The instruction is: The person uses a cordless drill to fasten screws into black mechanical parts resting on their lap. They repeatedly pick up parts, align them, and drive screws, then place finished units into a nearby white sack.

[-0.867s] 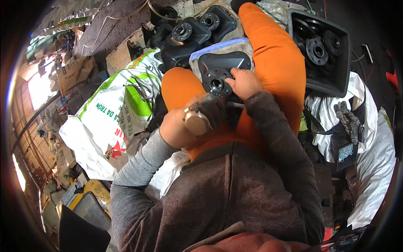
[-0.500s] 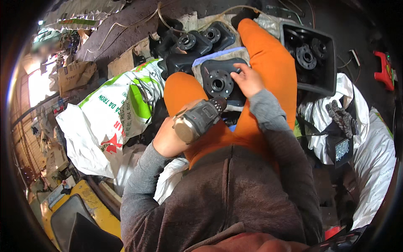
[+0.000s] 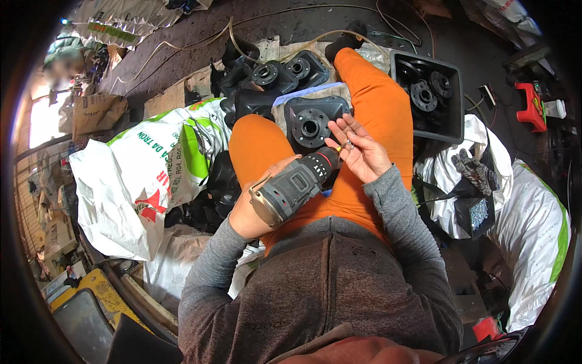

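My left hand is wrapped round the grip of a grey-black cordless drill, which points up and to the right. My right hand is turned palm up at the drill's tip, its fingers curled round what look like small shiny screws. Just beyond both hands, between my knees, lies a black square part with a round flange that has a central hole and a ring of small holes. Neither hand touches this part.
More black flanged parts lie beyond my left knee. A black crate at the right holds several others. Nearby are an open box of small metal pieces, a patterned glove, a red tool case and a large white sack.
My right hand has drawn back from the flanged part and turned palm up beside the drill's tip. The drill has swung slightly, so its chuck now meets the fingers.
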### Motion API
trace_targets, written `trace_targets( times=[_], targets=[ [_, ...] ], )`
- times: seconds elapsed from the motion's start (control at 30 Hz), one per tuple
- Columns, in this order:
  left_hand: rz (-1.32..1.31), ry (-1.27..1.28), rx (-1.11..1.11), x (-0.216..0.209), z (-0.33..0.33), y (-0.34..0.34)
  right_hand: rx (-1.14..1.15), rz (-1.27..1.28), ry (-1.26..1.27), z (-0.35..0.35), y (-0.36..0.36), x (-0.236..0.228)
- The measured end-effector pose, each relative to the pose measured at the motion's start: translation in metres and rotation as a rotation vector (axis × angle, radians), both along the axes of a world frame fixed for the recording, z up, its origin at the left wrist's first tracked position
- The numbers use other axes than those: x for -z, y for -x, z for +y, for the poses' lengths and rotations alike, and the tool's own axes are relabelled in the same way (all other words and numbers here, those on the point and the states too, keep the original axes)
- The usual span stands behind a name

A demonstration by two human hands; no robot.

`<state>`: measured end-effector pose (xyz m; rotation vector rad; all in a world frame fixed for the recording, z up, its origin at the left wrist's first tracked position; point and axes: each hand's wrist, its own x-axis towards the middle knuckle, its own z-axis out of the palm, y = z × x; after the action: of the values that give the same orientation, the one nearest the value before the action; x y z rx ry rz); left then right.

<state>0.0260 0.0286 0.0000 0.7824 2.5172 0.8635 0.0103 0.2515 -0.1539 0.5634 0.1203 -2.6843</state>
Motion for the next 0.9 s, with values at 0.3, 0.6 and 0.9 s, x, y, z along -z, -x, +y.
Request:
trace_targets(
  times=[0.3, 0.6, 0.9],
  targets=[
    [-0.02, -0.005, -0.052, 0.0, -0.003, 0.003, 0.069, -0.088, -0.051, -0.015, 0.001, -0.009],
    [-0.377, 0.082, -0.201, -0.018, 0.01, 0.01, 0.069, -0.174, -0.154, -0.019, 0.005, 0.0],
    [-0.243, 0.137, -0.173, -0.002, 0.001, 0.066, -0.061, -0.204, -0.971, -0.064, 0.007, 0.056]
  ],
)
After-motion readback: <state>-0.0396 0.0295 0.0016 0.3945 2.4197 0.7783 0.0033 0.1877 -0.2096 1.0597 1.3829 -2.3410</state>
